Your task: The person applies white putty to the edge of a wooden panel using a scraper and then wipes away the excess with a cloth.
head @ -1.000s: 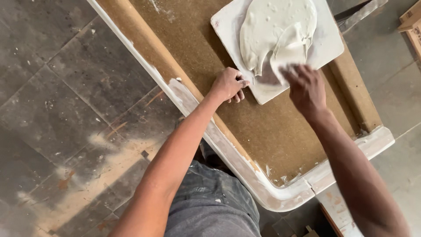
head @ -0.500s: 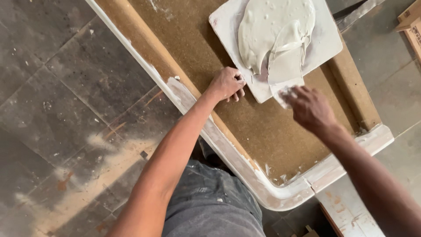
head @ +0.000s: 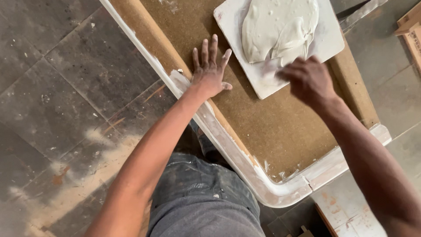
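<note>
Two hands at work. Left hand spread flat on brown bench, bracing beside white board. Right hand curled, blurred, at wet plaster mound edge; what it grips, cannot tell.

**Person: visible body and clothing**

Both arms are bare from the hands to the picture's lower edge; no sleeves, gloves, watch or rings show. The left hand carries pale smears on the fingertips. The right hand is motion-blurred. Grey trousers with faint light specks cover the legs.
</note>
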